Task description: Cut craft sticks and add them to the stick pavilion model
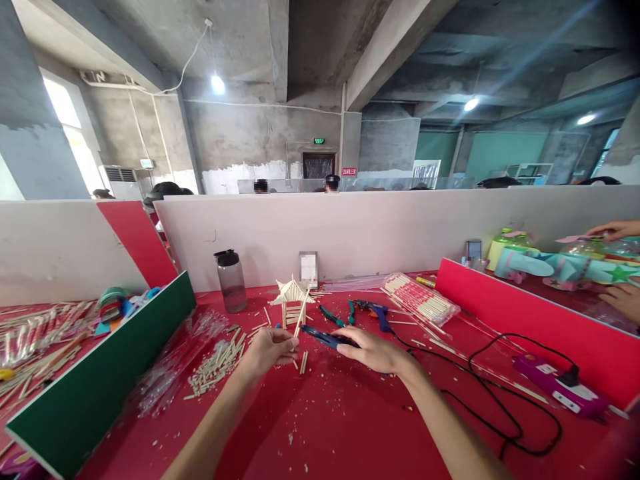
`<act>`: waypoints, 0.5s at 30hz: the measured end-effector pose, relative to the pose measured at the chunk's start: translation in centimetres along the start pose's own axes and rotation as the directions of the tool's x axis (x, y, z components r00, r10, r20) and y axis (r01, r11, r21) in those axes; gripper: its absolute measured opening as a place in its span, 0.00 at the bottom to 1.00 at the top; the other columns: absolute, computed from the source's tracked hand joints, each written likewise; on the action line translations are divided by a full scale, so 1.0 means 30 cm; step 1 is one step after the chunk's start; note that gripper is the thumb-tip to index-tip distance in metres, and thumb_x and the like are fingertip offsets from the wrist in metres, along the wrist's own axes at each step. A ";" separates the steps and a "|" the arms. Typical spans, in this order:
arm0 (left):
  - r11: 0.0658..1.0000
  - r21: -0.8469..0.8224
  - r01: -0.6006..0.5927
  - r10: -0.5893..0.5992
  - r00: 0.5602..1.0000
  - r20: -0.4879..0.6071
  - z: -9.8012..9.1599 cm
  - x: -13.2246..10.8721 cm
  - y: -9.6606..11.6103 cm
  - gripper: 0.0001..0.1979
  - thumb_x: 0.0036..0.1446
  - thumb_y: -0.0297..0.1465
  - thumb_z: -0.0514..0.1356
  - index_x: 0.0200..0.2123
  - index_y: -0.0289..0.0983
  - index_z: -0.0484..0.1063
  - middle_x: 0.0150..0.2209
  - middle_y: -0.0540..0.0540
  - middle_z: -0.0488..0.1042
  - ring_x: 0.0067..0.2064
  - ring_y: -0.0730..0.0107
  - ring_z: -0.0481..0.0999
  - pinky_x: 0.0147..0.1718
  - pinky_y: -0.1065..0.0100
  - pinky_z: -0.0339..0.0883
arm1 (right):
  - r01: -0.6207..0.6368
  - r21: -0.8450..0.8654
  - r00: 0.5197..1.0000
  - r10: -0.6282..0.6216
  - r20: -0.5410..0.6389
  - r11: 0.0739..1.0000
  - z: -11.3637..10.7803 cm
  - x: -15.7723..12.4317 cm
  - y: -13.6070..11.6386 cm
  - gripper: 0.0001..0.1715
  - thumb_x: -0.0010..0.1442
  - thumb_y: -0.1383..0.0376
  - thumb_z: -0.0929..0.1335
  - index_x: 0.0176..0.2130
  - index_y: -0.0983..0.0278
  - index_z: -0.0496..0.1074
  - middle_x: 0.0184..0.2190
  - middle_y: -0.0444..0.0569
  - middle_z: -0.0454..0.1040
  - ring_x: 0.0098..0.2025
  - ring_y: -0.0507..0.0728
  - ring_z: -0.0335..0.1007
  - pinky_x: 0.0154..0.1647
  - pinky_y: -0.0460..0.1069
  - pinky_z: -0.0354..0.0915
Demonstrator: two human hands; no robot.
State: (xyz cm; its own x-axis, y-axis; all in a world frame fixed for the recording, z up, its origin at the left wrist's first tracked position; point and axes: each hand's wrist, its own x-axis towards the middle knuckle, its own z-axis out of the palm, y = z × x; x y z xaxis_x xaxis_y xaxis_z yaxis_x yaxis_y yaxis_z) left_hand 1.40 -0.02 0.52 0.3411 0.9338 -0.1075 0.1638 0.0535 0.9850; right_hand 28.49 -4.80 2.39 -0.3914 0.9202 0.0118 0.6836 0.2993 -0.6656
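Note:
My left hand (270, 348) pinches a thin wooden stick (301, 313) that slants upward. In my right hand (373, 350) is a long dark blue hand tool (323, 337); its tip lies close to the stick, and whether they touch I cannot tell. Just beyond both hands stands a small pavilion model (293, 293) built of pale sticks, with a pointed roof. Short cut stick pieces (304, 362) lie below my fingers. Green-handled pliers (337, 319) and a blue glue gun (376, 313) rest behind my right hand.
Cut sticks (220, 367) and clear plastic wrap (170, 367) lie left, near a green divider (110, 373). A water bottle (231, 283) stands behind. Packed sticks (420, 298), a black cable (500, 400) and a purple power strip (560, 387) are right, beside a red divider (540, 327). Another person's hand (617, 230) shows beyond.

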 end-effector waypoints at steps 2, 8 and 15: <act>1.000 0.001 0.004 -0.004 1.000 0.011 -0.004 -0.003 0.001 0.28 0.34 0.52 0.71 0.28 0.33 0.76 0.27 0.46 0.79 0.31 0.66 0.79 0.35 0.67 0.73 | 0.025 0.005 0.999 -0.025 -0.024 1.000 0.006 0.003 -0.013 0.30 0.64 0.51 0.61 0.58 0.65 0.68 0.59 0.57 0.68 0.59 0.64 0.63 0.59 0.55 0.57; 0.999 0.038 0.017 -0.018 0.999 0.027 -0.013 -0.013 0.017 0.26 0.37 0.51 0.72 0.28 0.33 0.76 0.27 0.46 0.79 0.32 0.66 0.79 0.35 0.68 0.73 | 0.078 0.026 0.995 -0.077 -0.064 0.997 0.010 0.015 -0.023 0.27 0.67 0.52 0.58 0.53 0.66 0.71 0.44 0.55 0.77 0.46 0.62 0.72 0.47 0.52 0.63; 0.998 0.054 0.023 -0.027 0.997 0.069 -0.009 0.004 -0.013 0.25 0.38 0.50 0.71 0.27 0.33 0.76 0.28 0.44 0.79 0.31 0.66 0.79 0.33 0.69 0.73 | 0.100 0.028 0.993 -0.098 -0.068 0.995 0.039 0.033 -0.033 0.24 0.67 0.54 0.59 0.50 0.65 0.72 0.36 0.51 0.78 0.40 0.59 0.72 0.39 0.49 0.62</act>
State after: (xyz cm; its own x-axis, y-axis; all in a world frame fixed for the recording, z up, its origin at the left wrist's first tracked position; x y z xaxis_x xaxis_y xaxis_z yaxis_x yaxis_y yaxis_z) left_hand 1.13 0.17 0.15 0.3998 0.9054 -0.1427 0.2212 0.0558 0.9736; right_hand 26.69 -4.48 2.19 -0.4135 0.9015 0.1274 0.6236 0.3824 -0.6818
